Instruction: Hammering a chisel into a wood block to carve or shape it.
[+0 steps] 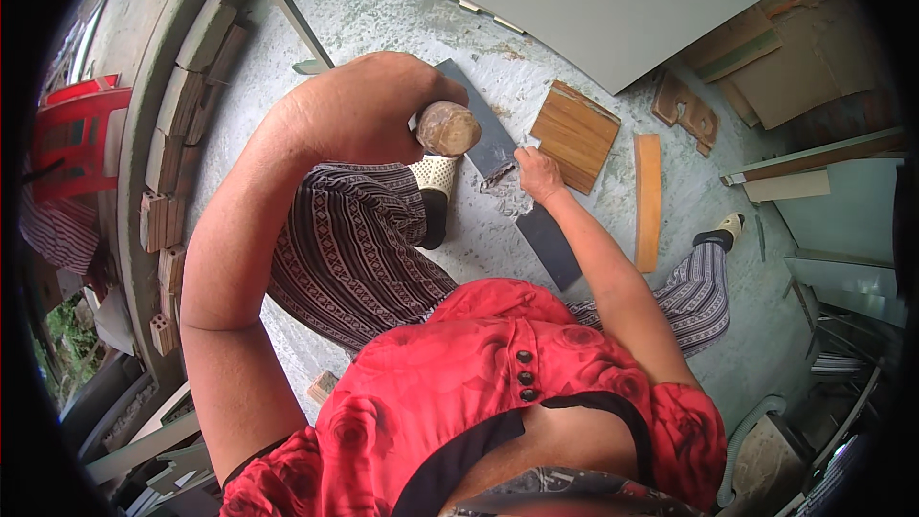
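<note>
Raised at the left, my left hand (383,101) is closed round a thick wooden tool, whose blunt round end (448,128) faces up toward me; the rest of it is hidden by the fist. Lower down, my right hand (538,173) is closed by the rough, broken end of a dark grey slab (488,129) on the floor. What its fingers hold, if anything, I cannot make out. Nearer to me lies a second dark slab (549,245), partly under my right forearm. Beside the right hand is a brown wood-grained board (577,134).
An orange-brown wooden strip (648,203) and a cut-out wooden piece (685,111) lie to the right. A large grey panel (613,0) fills the far side. Stacked bricks (182,120) line the left wall, with a red plastic chair (81,139) beyond. My feet flank the slabs.
</note>
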`<state>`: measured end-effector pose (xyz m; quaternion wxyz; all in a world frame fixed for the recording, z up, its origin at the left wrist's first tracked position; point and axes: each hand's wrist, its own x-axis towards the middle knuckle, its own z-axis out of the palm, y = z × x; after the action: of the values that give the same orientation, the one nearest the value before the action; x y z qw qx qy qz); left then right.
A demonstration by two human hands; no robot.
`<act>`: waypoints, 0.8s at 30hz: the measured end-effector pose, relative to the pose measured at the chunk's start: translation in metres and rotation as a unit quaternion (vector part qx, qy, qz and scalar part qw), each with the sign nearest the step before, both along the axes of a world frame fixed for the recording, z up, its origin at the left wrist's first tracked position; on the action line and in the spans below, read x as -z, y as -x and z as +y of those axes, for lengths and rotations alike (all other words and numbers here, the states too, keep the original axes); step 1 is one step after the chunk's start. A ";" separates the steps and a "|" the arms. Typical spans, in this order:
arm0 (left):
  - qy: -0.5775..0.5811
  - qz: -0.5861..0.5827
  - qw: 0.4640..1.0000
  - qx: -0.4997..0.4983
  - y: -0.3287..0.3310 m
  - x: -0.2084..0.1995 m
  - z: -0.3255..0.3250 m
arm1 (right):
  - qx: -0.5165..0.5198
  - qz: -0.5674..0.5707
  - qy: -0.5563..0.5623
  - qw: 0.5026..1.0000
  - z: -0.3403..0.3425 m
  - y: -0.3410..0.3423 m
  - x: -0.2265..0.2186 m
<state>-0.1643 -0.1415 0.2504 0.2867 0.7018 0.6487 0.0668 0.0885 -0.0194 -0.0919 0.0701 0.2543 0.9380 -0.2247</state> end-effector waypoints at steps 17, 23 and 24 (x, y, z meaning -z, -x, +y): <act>0.033 -0.011 0.999 0.022 -0.018 0.003 0.018 | 0.096 -0.193 0.029 0.976 -0.072 -0.090 -0.049; 0.066 0.012 0.997 0.046 -0.029 0.001 0.037 | 0.157 -0.201 0.046 0.966 -0.081 -0.095 -0.026; 0.066 0.003 0.997 0.043 -0.029 0.003 0.039 | 0.162 -0.197 0.046 0.966 -0.079 -0.095 -0.027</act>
<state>-0.1353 -0.1027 0.2469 0.3328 0.7089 0.6218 0.0097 0.1836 -0.0986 -0.0650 0.2282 0.4388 0.8405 -0.2214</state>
